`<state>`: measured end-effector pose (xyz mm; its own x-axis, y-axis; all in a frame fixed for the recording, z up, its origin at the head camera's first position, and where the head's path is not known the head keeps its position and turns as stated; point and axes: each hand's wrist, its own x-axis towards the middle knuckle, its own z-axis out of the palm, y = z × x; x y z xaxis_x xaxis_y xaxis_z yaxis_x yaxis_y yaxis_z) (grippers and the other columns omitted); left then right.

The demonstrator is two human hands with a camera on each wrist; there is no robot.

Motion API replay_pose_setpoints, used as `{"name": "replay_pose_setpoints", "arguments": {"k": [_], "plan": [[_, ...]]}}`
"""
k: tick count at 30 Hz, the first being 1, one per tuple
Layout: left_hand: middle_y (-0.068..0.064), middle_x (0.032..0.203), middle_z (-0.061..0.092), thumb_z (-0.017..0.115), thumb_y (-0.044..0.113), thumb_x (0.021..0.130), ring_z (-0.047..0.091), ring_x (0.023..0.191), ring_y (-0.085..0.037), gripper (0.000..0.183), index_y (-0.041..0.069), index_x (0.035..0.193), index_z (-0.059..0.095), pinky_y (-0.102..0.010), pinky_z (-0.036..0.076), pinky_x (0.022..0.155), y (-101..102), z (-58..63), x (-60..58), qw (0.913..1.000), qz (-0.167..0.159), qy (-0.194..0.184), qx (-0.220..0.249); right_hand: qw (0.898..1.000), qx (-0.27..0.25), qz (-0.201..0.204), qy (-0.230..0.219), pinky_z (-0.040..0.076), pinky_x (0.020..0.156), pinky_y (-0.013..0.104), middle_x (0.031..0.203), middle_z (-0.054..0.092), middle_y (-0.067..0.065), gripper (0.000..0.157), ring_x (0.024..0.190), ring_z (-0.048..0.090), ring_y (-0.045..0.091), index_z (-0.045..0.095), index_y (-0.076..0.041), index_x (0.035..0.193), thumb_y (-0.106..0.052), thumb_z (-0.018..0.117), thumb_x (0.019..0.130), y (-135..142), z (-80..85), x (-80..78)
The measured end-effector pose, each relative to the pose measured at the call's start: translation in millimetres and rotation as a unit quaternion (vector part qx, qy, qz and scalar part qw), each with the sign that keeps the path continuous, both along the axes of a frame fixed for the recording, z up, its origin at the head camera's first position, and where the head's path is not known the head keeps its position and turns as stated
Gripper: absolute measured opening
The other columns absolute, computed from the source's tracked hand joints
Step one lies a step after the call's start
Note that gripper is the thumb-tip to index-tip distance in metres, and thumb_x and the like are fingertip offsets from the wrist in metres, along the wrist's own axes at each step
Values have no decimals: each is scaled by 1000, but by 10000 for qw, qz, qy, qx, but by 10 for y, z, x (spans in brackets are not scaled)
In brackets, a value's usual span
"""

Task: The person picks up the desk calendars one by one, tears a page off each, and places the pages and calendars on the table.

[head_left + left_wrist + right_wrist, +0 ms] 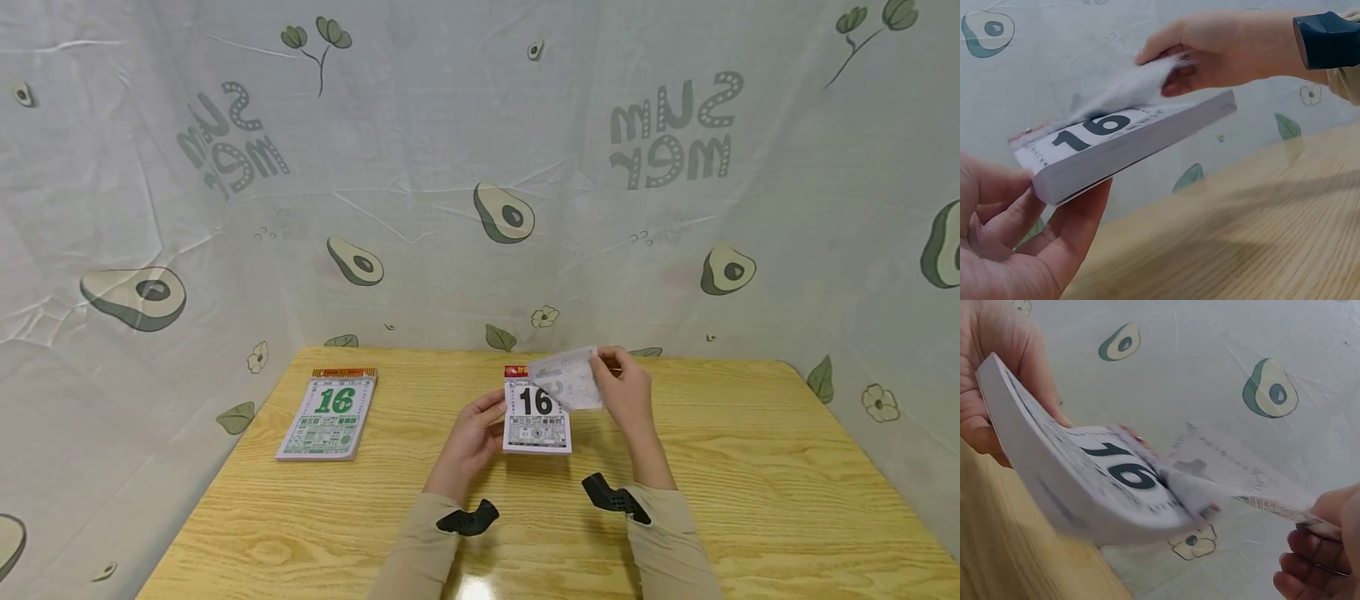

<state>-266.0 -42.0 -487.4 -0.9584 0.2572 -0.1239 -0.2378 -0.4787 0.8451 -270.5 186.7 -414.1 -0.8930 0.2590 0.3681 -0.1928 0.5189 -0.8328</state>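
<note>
A thick tear-off calendar [537,429] with a black 16 on its top page is held above the table by my left hand [474,433], which grips its left edge. In the left wrist view the thumb and fingers of that hand [1016,244] pinch the corner of the page block [1141,150]. My right hand [626,390] pinches a thin calendar page [573,379], pulled up and to the right. The page's other end still meets the calendar near its red top strip, as the right wrist view shows; whether it is partly torn I cannot tell.
A second tear-off calendar [326,421] with a green 16 lies flat at the left of the wooden table [750,500]. Behind the table hangs a pale curtain [450,275] with avocado prints. Each wrist bears a black mount [468,518].
</note>
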Motion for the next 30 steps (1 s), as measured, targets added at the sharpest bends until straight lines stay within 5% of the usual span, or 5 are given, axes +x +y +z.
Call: {"name": "replay_pose_setpoints", "arguments": {"k": [30], "plan": [[-1,109,68,53,9,99,66,88,-14,41,1,139,49,-27,55,71,-22,7,-2,10000,21,-25,-77,9995,-247,-160,90,40,67,9,99,68,20,21,89,56,20,66,2,104,-15,61,95,65,10,-6]]}}
